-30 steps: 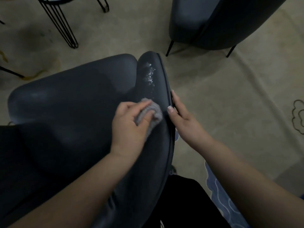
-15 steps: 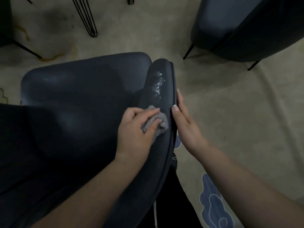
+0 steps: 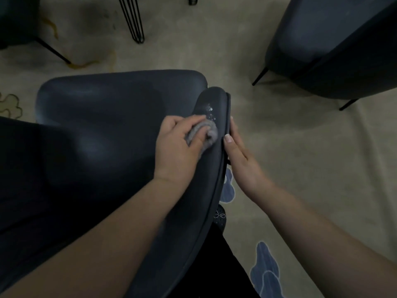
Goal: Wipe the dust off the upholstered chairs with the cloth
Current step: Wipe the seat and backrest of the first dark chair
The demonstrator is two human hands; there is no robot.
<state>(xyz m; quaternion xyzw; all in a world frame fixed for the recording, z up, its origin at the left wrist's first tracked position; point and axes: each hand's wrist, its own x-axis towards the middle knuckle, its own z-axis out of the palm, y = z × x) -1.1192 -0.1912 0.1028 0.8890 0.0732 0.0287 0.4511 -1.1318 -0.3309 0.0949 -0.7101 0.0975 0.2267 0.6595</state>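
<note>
A dark blue upholstered chair (image 3: pixel 111 117) fills the left and centre of the head view. Its right armrest (image 3: pixel 214 160) runs from the bottom centre up to the middle. A patch of white dust (image 3: pixel 208 111) lies near the armrest's far tip. My left hand (image 3: pixel 178 151) presses a bunched grey cloth (image 3: pixel 206 133) on the armrest just below the dust. My right hand (image 3: pixel 240 160) lies flat against the armrest's outer edge, thumb on the rim, fingers extended.
A second dark blue chair (image 3: pixel 335 46) stands at the upper right on thin black legs. Black hairpin legs (image 3: pixel 133 20) of other furniture are at the top left. A beige rug (image 3: pixel 300 168) with blue cloud patterns covers the floor.
My left hand has slid the cloth up the armrest toward its tip, and the dust patch is smaller. The camera has tilted, shifting the view.
</note>
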